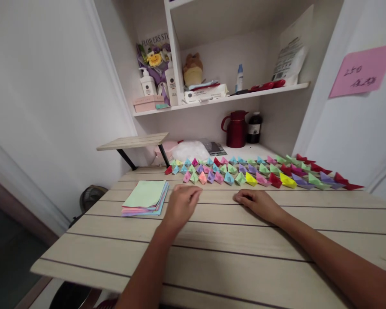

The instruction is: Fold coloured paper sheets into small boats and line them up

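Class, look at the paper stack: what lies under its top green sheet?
Under the green sheet, pink, blue and purple edges show; the rest of those sheets is covered.

Between the left hand [181, 204] and the right hand [256, 202], the surface [217, 240] is open from mid-frame down to the lower edge, bounded by the forearms. Rows of folded paper boats [251, 179] form a barrier just above both hands and out to the right; a bare strip separates them from the right forearm. The paper stack [144, 195] obstructs centre left, with the raised stand [133, 140] beyond it.
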Demonstrator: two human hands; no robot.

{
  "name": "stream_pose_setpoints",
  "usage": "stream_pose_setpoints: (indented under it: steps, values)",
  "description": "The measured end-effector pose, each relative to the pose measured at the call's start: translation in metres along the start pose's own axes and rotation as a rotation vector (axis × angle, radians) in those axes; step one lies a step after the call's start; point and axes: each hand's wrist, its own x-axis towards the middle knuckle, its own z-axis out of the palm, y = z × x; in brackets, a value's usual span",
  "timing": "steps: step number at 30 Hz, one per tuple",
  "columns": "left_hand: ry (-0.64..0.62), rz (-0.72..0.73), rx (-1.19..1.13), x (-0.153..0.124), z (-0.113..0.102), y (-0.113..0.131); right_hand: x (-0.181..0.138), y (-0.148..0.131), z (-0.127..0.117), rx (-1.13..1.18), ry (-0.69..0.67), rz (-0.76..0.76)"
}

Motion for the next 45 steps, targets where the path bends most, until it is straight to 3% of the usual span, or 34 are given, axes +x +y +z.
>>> stream_pose_setpoints:
  steps: [4,6,8,12,18,31,45]
  values:
    - [0.144,-0.133,-0.079,-0.001,-0.055,-0.036,-0.001,-0.001,0.0,-0.015,0.003,0.0]
    - [0.081,-0.187,-0.133,-0.001,-0.074,-0.061,-0.001,-0.001,0.0,-0.035,0.004,-0.007]
    - [-0.058,-0.239,-0.193,-0.002,-0.084,-0.084,-0.001,-0.002,0.0,-0.048,0.002,-0.016]
    - [-0.231,-0.329,-0.32,-0.012,-0.085,-0.111,-0.001,-0.002,0.0,-0.062,-0.003,-0.024]
    - [-0.313,-0.397,-0.489,-0.023,-0.085,-0.128,-0.002,-0.003,0.001,-0.083,-0.013,-0.004]
    - [-0.317,-0.482,-0.621,-0.029,-0.087,-0.135,-0.002,-0.002,0.001,-0.109,0.009,-0.02]
    - [-0.254,-0.461,-0.705,-0.032,-0.084,-0.135,-0.002,0.001,0.001,-0.115,-0.014,0.017]
